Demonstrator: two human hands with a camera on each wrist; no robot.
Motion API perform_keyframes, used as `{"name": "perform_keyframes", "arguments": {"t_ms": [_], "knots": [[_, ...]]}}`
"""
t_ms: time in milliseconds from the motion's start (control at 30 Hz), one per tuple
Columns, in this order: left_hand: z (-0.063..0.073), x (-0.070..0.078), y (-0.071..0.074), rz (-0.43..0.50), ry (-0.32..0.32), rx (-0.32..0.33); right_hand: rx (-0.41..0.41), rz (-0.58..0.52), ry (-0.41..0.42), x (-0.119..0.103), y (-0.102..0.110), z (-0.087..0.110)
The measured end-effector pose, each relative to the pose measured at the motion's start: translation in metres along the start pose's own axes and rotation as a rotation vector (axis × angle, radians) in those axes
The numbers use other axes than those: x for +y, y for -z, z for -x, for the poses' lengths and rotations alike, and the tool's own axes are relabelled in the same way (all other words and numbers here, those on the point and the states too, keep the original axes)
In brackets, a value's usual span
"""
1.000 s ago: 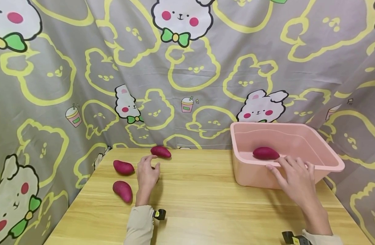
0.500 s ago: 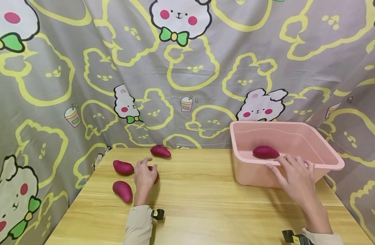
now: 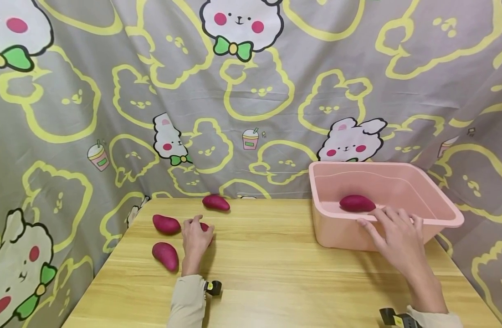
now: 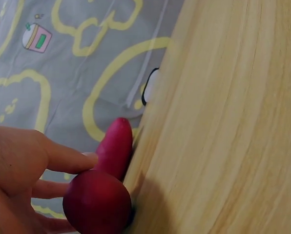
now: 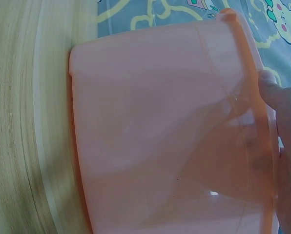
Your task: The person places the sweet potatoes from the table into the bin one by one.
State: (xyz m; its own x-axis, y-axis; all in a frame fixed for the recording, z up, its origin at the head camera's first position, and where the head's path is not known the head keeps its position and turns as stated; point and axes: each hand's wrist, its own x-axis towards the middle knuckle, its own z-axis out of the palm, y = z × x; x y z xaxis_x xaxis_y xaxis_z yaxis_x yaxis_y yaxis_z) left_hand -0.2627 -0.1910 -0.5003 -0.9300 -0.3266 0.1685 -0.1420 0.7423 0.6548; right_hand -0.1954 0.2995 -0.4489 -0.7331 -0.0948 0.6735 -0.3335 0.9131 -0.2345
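Note:
My left hand [image 3: 196, 241] grips a purple-red sweet potato [image 4: 97, 202] on the left part of the table. In the left wrist view its rounded end faces the camera, with the thumb and fingers around its far side. The head view shows only part of it beyond the hand. My right hand [image 3: 400, 241] holds the near rim of a pink plastic basin [image 3: 398, 169], thumb outside and fingers over the edge. One sweet potato [image 3: 356, 203] lies inside the basin. In the right wrist view the thumb [image 5: 270, 90] presses against the basin's rim.
Two more sweet potatoes, an upper one [image 3: 166, 224] and a lower one [image 3: 166, 256], lie left of my left hand. Another sweet potato [image 3: 216, 202] rests at the table's back edge. A patterned curtain [image 3: 251, 100] hangs behind the wooden table [image 3: 275, 273].
My left hand has come down from above the sweet potato, and its spread fingers have closed around it. My right hand stays on the basin's rim.

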Motion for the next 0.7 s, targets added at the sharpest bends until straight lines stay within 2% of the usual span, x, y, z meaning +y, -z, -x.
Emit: {"name": "perform_keyframes", "arguments": {"t_ms": [233, 700], "knots": [[-0.0025, -0.0022, -0.0036, 0.003, -0.005, -0.039, 0.007, 0.001, 0.006, -0.0002, 0.0002, -0.0003], [-0.0010, -0.0029, -0.0037, 0.026, 0.034, -0.111, 0.012, 0.004, -0.001, 0.0019, -0.0015, 0.0008]]}}
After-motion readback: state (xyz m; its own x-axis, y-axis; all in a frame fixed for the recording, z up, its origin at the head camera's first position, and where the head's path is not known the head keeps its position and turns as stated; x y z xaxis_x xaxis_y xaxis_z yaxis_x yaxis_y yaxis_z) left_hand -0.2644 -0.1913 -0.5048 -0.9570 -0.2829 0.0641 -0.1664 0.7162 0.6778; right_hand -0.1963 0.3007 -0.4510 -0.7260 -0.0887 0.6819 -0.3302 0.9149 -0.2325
